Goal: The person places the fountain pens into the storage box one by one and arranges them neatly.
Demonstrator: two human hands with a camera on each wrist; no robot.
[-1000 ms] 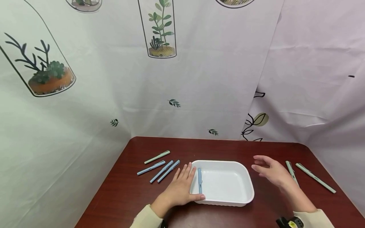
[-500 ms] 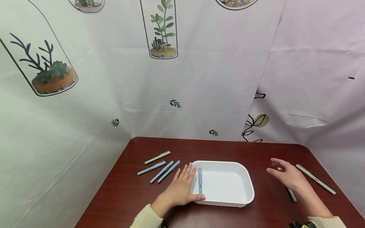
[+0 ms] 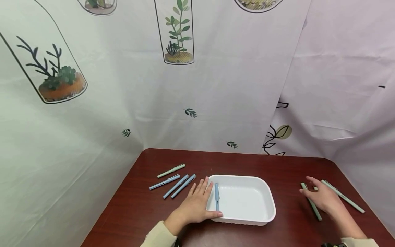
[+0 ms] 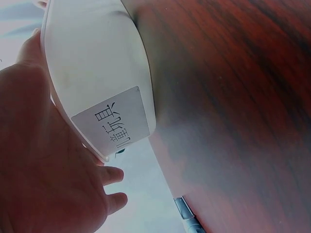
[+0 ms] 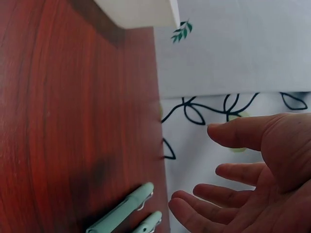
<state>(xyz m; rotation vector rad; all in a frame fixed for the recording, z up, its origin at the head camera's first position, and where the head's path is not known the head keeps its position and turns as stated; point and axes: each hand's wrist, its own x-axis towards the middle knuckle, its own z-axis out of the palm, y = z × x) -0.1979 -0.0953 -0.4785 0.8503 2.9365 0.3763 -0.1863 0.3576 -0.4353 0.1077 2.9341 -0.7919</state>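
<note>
A white tray [image 3: 247,219] sits mid-table with a light blue pen [image 3: 217,197] lying inside along its left wall. My left hand [image 3: 195,205] rests on the tray's left rim, fingers straight, thumb along the near corner; the left wrist view shows the same hand [image 4: 53,160] against the tray's outer wall [image 4: 92,53]. Over the right side of the table, my right hand [image 3: 324,196] hovers with spread fingers and holds nothing. Beside its thumb lies a green pen [image 3: 311,203]. Another green pen [image 3: 345,198] lies beyond, and a green end [image 3: 315,188] pokes out, partly hidden by the hand.
Left of the tray lie three blue pens [image 3: 176,186] and one green pen [image 3: 171,170]. The dark red-brown table [image 3: 123,219] ends at a printed cloth backdrop [image 3: 216,103] with plant drawings.
My right hand has moved right, away from the tray and over to the green pens, uncovering the nearest one. The left hand has stayed on the tray. The head view has shifted slightly.
</note>
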